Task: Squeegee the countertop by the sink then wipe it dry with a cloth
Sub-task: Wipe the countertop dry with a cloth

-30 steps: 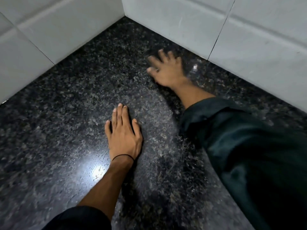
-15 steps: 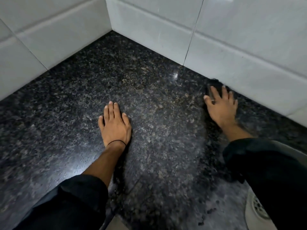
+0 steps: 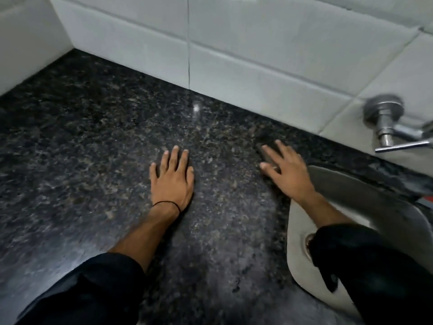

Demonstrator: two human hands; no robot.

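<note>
Pressing a small dark pad (image 3: 266, 151), cloth or squeegee unclear, under the flat spread right hand (image 3: 290, 172) just left of the pale steel sink (image 3: 351, 194), the person braces the flat, empty left hand (image 3: 172, 184) further left on the speckled black granite table (image 3: 82, 148), likely for leverage.

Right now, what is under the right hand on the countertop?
A dark object peeks out from under the right hand, lying on the countertop. The hand covers the rest, so I cannot tell whether it is a cloth or a squeegee.
</note>
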